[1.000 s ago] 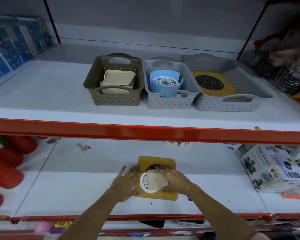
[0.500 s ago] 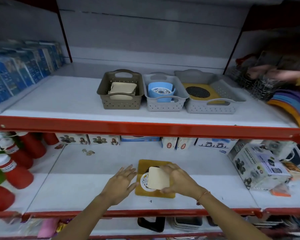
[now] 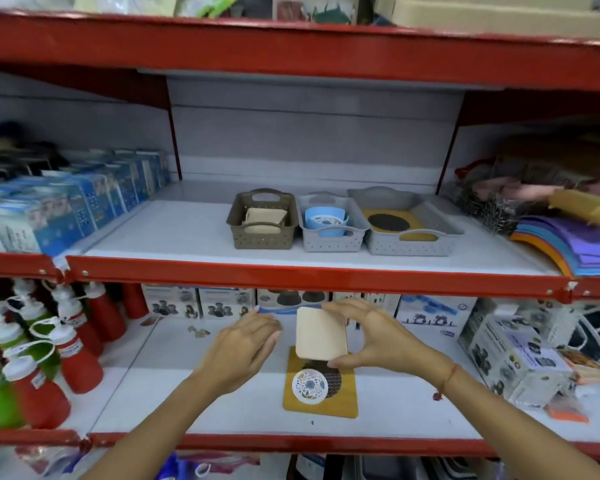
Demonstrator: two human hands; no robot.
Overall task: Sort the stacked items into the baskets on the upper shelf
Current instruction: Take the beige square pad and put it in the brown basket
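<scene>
The cream square piece (image 3: 321, 333) has come up off the stack since half a second ago and now stands tilted above the mustard mat (image 3: 321, 398) on the lower shelf (image 3: 395, 407). The right hand (image 3: 378, 337) grips it, fingers over its top edge and thumb under the bottom edge. The left hand (image 3: 241, 346) hovers just beside it, fingers loosely curled and holding nothing. A round floral disc (image 3: 309, 385) lies on the mat, over its dark mesh circle. On the upper shelf (image 3: 174, 233), three baskets sit side by side: the brown basket (image 3: 262, 233) holds cream pieces, the middle grey basket (image 3: 333, 237) holds blue items, the wide grey basket (image 3: 413, 240) holds another mustard mat.
</scene>
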